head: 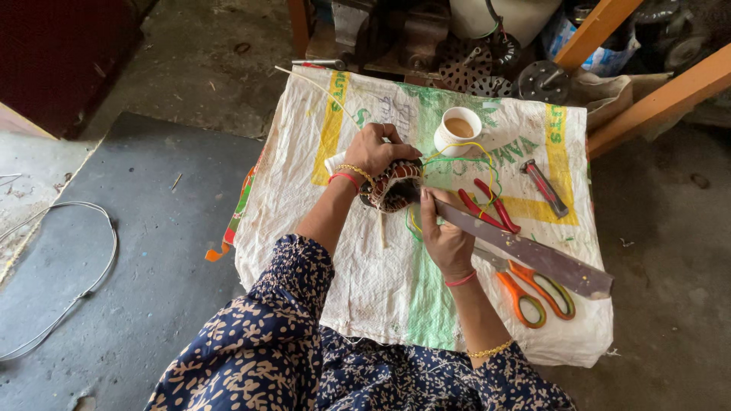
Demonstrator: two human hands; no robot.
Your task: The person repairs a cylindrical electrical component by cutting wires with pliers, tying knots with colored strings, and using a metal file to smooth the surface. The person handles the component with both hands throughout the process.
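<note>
Left hand [375, 151] clamps over the top of a round motor winding [392, 186], fingers wrapped tight on its rim, holding it down on the woven sack [381, 281] near the middle. Right hand [445, 240] grips a long flat metal blade [533, 255], fingers closed around it, tip pressed in at the winding's side. That coil looks dense and heavy, stiff in its core (copper wire likely nicks easily), so the outer rim seems the safest hold. Yellow and green leads [487, 164] trail loose toward a cup of tea [458, 128].
</note>
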